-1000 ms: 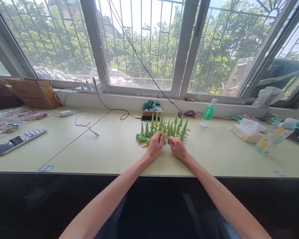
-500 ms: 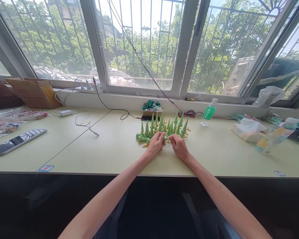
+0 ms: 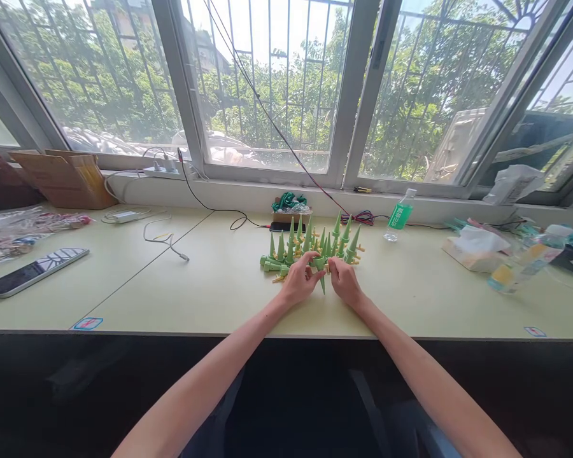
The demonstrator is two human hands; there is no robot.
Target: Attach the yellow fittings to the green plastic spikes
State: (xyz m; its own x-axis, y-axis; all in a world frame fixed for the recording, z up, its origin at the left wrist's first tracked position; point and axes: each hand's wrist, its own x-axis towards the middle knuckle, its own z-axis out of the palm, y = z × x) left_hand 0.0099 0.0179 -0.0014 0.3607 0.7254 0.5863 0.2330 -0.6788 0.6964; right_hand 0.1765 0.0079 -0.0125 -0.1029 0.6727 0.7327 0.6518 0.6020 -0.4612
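My left hand (image 3: 298, 281) is closed around the top of a green plastic watering spike (image 3: 323, 284), whose tip points down over the table. At the spike's right side, my right hand (image 3: 346, 280) pinches a small yellow valve (image 3: 327, 270); the fingers partly hide it, and I cannot tell how deep it sits in the spike. Just behind both hands stands a cluster of similar green spikes (image 3: 308, 238), mostly tip up, with yellow valves sticking out of several. A few more green pieces (image 3: 270, 263) lie on their sides at the cluster's left.
Behind the cluster are a black phone (image 3: 286, 226) and a small box (image 3: 291, 210) with green material. A water bottle (image 3: 399, 216) stands to the right, then a tissue box (image 3: 477, 248) and another bottle (image 3: 525, 261). Cables (image 3: 167, 245) and a tablet (image 3: 33, 273) lie left.
The watering spike has come into view between my hands, tip down. My left fingers have opened around its top, and my right hand has shifted slightly, with the yellow valve now showing.
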